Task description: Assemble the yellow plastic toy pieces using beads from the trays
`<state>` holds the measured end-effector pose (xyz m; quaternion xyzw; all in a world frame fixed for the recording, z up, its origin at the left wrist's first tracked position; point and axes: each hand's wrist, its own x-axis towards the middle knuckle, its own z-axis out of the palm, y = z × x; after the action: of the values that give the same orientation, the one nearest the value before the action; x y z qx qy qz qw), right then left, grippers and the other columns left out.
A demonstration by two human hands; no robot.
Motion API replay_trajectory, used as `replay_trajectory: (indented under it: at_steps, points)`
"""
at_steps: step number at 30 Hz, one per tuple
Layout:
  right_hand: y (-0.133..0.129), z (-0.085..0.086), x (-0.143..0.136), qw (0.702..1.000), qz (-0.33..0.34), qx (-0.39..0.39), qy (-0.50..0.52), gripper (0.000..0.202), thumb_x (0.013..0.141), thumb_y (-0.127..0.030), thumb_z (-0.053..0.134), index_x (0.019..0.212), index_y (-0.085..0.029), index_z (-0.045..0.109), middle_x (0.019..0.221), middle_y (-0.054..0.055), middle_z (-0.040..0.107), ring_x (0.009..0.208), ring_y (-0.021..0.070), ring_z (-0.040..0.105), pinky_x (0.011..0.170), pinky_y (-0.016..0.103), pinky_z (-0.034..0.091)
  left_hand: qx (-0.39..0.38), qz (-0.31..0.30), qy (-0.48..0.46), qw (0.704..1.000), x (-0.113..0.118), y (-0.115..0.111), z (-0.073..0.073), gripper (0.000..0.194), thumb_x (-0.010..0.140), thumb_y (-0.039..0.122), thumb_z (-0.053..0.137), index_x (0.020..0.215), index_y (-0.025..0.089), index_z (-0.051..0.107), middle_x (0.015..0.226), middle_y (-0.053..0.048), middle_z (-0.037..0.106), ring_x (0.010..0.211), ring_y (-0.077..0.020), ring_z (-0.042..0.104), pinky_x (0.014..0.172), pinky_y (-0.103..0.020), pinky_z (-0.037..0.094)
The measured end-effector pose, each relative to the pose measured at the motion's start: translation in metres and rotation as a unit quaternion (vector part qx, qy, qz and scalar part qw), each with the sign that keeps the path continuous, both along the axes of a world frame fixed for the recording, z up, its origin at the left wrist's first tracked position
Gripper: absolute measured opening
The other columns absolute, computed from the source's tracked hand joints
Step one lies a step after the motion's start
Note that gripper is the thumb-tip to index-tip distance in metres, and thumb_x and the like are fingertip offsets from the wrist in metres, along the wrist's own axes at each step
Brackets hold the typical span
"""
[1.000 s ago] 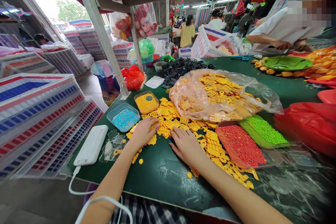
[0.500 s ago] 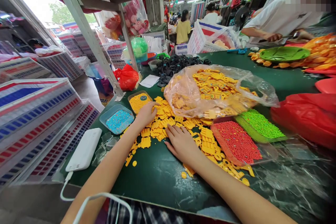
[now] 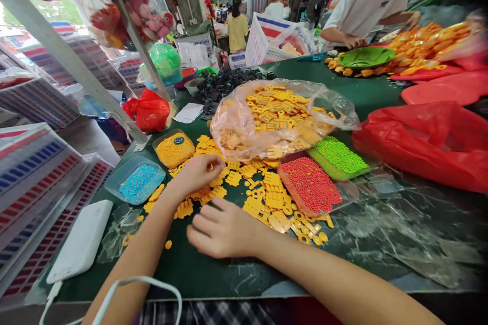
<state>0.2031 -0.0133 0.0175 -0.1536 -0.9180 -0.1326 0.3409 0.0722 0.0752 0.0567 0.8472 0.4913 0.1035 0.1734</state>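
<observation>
Yellow plastic pieces (image 3: pixel 274 195) lie scattered across the green table, flat notched plates mixed with small rings and discs. My left hand (image 3: pixel 198 175) is over the left part of this pile, its fingers curled in; whatever they may hold is hidden. Nearer the table's front, my right hand (image 3: pixel 224 228) hovers low beside the pile with bent fingers slightly apart, and no piece shows in it. Behind the pile, a clear plastic bag (image 3: pixel 232 127) lies open, full of more yellow pieces. A tray of yellow beads (image 3: pixel 173 151) stands just beyond my left hand.
A tray of blue beads (image 3: pixel 141 183) and a white power bank (image 3: pixel 82 238) with its cable are on the left. Trays of red beads (image 3: pixel 310 185) and green beads (image 3: pixel 339 157) sit right. Black parts (image 3: pixel 229 86) are heaped behind. Across the table, a person works near a green plate (image 3: pixel 366 58).
My right hand has left the yellow pieces, moving left and toward me, its fingers now bent. My left hand has curled its fingers. The view has swung to the right.
</observation>
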Motion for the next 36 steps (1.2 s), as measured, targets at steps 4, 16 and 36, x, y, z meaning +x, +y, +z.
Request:
replay_trajectory:
  at_steps: [4,16,36]
  points:
    - [-0.006,0.002,-0.004,0.993,0.112,0.039,0.007,0.033,0.095,-0.010,0.037,0.078,-0.021,0.063,0.066,-0.003,0.060,0.065,0.0113,0.048,0.064,0.029,0.037,-0.073,-0.179,0.011,0.981,0.027,-0.009,0.001,0.027,0.088,0.014,0.049,0.106,0.019,0.069,0.110,-0.003,0.071,0.099,-0.0175,0.066,0.091,-0.030,0.051]
    - [-0.010,-0.007,-0.009,0.985,0.162,0.065,0.009,0.024,0.091,-0.013,0.042,0.072,-0.019,0.056,0.053,-0.006,0.037,0.059,0.0124,0.038,0.060,0.029,0.034,-0.007,-0.162,0.282,0.946,0.080,-0.016,0.000,0.031,0.086,0.004,0.048,0.109,0.009,0.068,0.109,-0.014,0.069,0.108,-0.0257,0.062,0.092,-0.034,0.049]
    - [-0.018,-0.006,-0.007,0.984,0.141,0.108,-0.031,0.015,0.084,-0.014,0.051,0.070,-0.019,0.051,0.059,-0.005,0.038,0.059,0.0112,0.038,0.054,0.028,0.031,-0.078,-0.128,0.140,0.979,0.050,-0.055,0.003,0.039,0.090,0.036,0.054,0.124,0.018,0.052,0.091,-0.009,0.071,0.081,-0.0258,0.067,0.066,-0.032,0.047]
